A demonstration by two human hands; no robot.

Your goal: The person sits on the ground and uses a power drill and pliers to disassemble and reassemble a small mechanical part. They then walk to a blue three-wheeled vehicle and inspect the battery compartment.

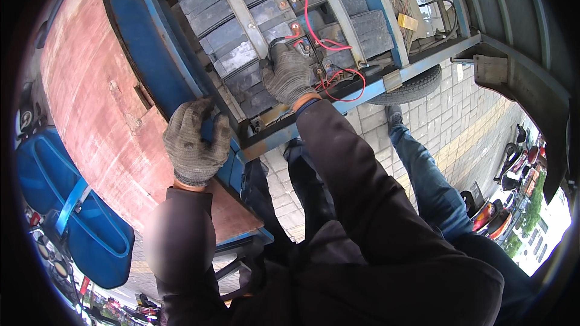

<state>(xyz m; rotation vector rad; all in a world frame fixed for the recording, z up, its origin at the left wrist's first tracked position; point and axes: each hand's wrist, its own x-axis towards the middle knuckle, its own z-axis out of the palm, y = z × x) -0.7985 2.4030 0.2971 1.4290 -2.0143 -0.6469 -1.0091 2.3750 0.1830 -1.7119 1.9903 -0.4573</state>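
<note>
My right hand [288,75], in a grey knit glove, reaches over a bank of dark batteries [232,57] set in a blue metal frame. Its fingers are closed at a battery terminal, beside a black cable end [277,41]; what they grip is hidden. Just right of it, thin red wires [344,84] lie in loose loops, and a thicker red cable [309,24] joins terminals. My left hand [196,142], gloved alike, rests on the edge of a faded red panel [90,90] beside the blue frame, thumb and fingers apart, holding nothing.
Metal crossbars [238,9] span the batteries. A yellow block [407,22] sits among loose wires at the right. Beyond the frame are a tyre [414,87] and another person's jeans-clad leg [426,169] on paving. A blue plastic seat [99,229] stands at the left.
</note>
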